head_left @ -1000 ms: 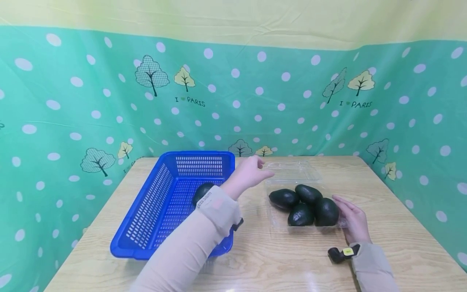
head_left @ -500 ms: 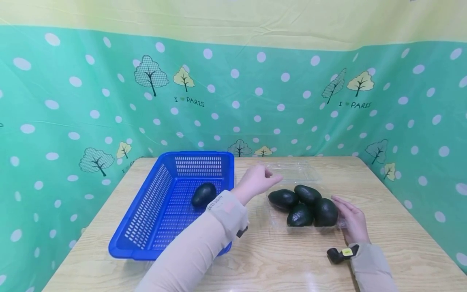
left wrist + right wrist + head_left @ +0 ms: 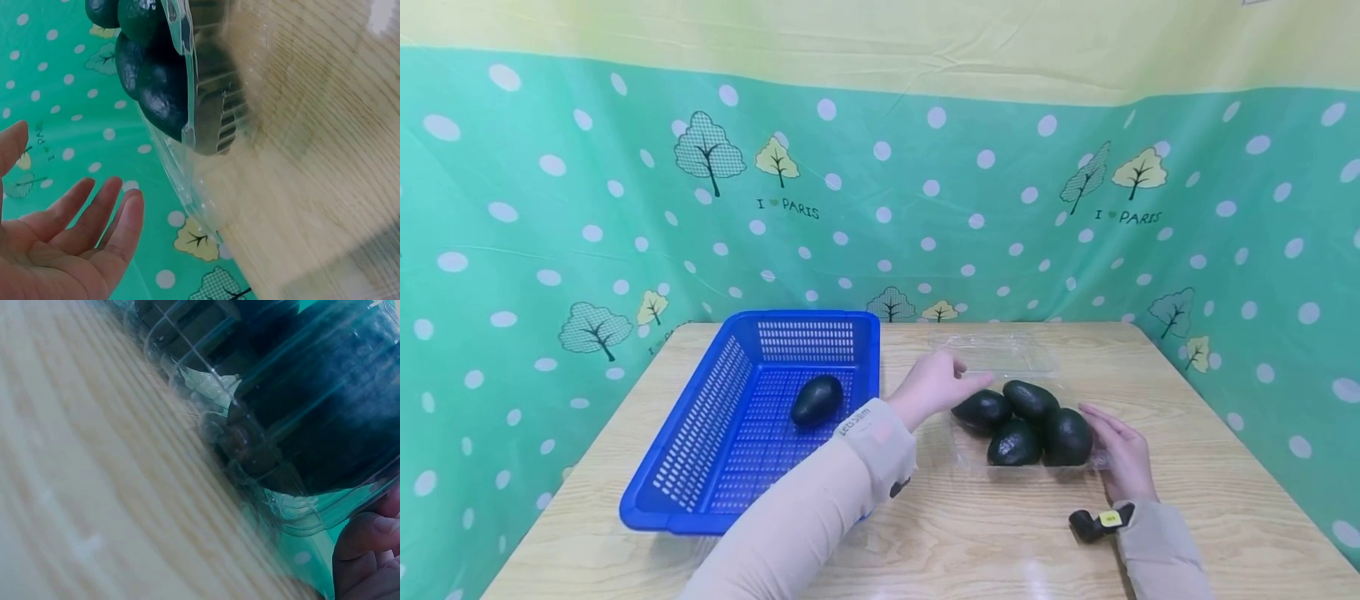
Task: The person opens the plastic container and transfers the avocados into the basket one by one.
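Note:
Several dark green avocados [image 3: 1032, 402] lie together in a clear plastic container [image 3: 964, 454] on the right half of the table. Its clear lid [image 3: 1000, 354] lies folded back behind it. My left hand [image 3: 936, 387] hovers at the container's left side, thumb reaching over the leftmost avocado [image 3: 982, 411]; in the left wrist view its fingers [image 3: 120, 228] are spread with nothing between them. At the container's right front corner, my right hand [image 3: 1123, 458] holds the edge, with thumb and fingers close on the plastic in the right wrist view. One avocado [image 3: 817, 401] rests inside the blue basket [image 3: 677, 433].
The blue basket with slotted walls stands on the left of the wooden table [image 3: 970, 533], partly covered by my left sleeve [image 3: 820, 508]. A green and yellow patterned curtain [image 3: 880, 192] surrounds the back and sides.
My left hand has moved from beside the basket's right rim rightward and down to the leftmost avocado, uncovering the avocado in the basket. The right hand has stayed at the container.

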Tool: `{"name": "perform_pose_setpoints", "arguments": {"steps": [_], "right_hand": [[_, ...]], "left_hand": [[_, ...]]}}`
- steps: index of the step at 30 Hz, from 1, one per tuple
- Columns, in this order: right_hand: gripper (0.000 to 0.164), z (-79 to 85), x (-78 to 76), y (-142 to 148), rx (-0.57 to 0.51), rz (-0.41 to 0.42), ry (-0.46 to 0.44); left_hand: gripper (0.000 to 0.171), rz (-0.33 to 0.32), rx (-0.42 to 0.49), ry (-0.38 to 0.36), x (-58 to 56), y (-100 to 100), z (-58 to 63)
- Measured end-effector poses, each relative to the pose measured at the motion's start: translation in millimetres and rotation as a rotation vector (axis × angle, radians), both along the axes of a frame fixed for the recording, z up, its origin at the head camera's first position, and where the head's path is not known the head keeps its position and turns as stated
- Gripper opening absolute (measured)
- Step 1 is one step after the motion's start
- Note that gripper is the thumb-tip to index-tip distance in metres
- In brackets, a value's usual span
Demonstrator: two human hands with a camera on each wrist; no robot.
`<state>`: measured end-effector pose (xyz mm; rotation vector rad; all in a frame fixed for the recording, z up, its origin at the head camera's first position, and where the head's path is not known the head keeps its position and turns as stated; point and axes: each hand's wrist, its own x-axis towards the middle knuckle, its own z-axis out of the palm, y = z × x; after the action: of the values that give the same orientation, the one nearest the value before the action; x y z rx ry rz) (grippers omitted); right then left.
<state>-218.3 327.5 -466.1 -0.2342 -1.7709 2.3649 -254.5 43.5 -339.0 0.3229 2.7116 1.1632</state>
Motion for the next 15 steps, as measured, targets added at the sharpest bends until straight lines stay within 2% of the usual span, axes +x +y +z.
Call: {"name": "perform_pose_setpoints", "arguments": {"steps": [7,15], "right_hand": [[0.018,-2.2,-1.9,0.4,-0.021,0.003,0.003],[0.019,-2.0,-1.8,2.0,-0.016,0.004,-0.001]], "left_hand": [[0.061,0.011,0.037,-0.022,2.4,7.0,-0.9],[0.059,0.007,0.043,-0.009,1.3,14.0,-8.8]]}}
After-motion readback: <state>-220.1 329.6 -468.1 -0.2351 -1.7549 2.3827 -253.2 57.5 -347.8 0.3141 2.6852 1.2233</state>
